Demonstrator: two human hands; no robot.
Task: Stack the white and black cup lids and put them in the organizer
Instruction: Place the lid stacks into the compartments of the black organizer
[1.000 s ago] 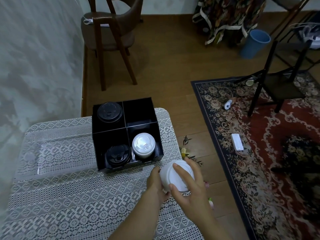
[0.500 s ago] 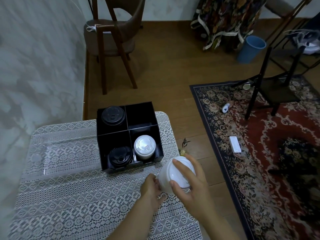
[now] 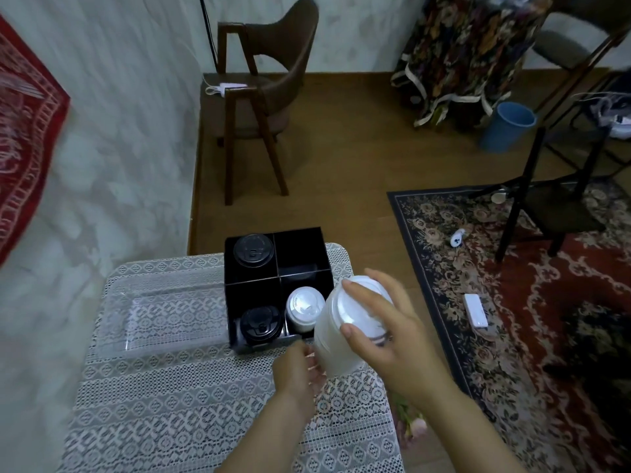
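A tall stack of white cup lids (image 3: 333, 339) is lifted above the table's right side, just in front of the black four-compartment organizer (image 3: 251, 288). My right hand (image 3: 379, 329) grips the stack from the top and side. My left hand (image 3: 297, 370) holds its lower end, fingers curled under it. The organizer holds a black lid stack (image 3: 252, 251) at back left, another black lid stack (image 3: 258, 326) at front left and a white lid stack (image 3: 303, 308) at front right. Its back right compartment looks dark, its contents unclear.
A clear plastic tray (image 3: 160, 319) lies left of the organizer on the lace-covered table (image 3: 170, 404). A wooden chair (image 3: 263, 97) stands beyond the table. A patterned rug (image 3: 512, 302), a black chair (image 3: 553, 199) and a blue bin (image 3: 508, 126) are on the right.
Both hands have raised the white lid stack off the table and toward the organizer. The stack now stands taller and tilted. The camera view has lifted.
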